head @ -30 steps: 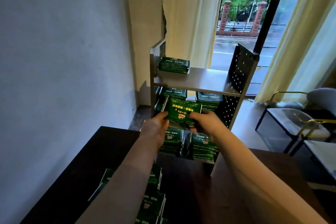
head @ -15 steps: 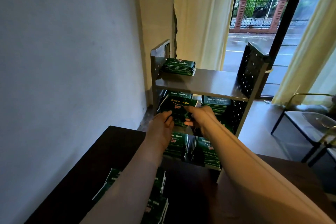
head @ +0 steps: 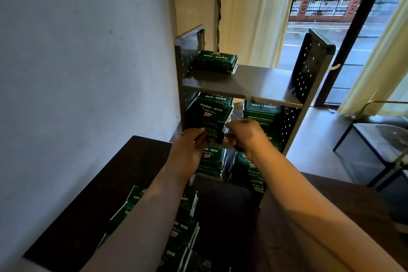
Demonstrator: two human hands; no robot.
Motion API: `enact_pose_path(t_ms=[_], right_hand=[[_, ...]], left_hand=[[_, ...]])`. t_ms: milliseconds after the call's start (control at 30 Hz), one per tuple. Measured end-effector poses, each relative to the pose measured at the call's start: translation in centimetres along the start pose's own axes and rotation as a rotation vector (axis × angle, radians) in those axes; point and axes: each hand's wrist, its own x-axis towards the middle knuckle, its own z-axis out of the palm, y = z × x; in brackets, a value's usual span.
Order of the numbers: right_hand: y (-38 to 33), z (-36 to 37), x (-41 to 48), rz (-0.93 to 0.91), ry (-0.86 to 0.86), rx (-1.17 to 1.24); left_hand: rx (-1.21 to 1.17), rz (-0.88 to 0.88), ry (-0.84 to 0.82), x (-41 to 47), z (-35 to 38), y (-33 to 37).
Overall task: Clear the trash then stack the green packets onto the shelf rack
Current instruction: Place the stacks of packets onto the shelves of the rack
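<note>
Holding: bundle of flat green printed packets (head: pixel 208 117), near edge pinched between our left hand (head: pixel 189 150) and right hand (head: pixel 245 137), left side, middle tier, grey metal shelf rack (head: pixel 265 81). We should keep it level, push flush, release together.

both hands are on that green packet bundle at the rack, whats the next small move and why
Probably slide the bundle of flat green packets deeper into the middle tier of the grey metal shelf rack and lower it onto the left pile there. The left hand and right hand hold its near edge at the tier's front, so it isn't released yet.
</note>
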Motion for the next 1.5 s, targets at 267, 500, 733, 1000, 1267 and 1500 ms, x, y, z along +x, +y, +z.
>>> enact_pose_path(t_ms=[267, 500, 733, 1000, 1267, 1500], right_hand=[[7.9, -1.9, -3.4, -0.037, -0.21, -0.104], [18.5, -2.2, -4.0, 0.267, -0.408, -0.288], [26.3, -2.5, -4.7, 0.374, -0.369, -0.704], [31.5, -2.7, -4.3, 0.621, -0.423, -0.68], [33.6, -2.4, -3.0, 0.72, -0.365, -0.572], [32.7, -2.9, -2.3, 0.602, -0.454, -0.729]], left_hand=[[0.348, -0.161, 0.008, -2.1, -2.3, -5.9], [0.838, -0.346, 0.112, -5.6, -7.7, -13.9], [1.327, -0.581, 0.022, -9.4, -12.5, -17.2], [1.521, -0.67, 0.039, -10.8, -14.6, -20.8], [1.607, -0.591, 0.038, -9.8, -14.9, -21.5], [1.74, -0.486, 0.016, -8.8, -14.1, -21.8]])
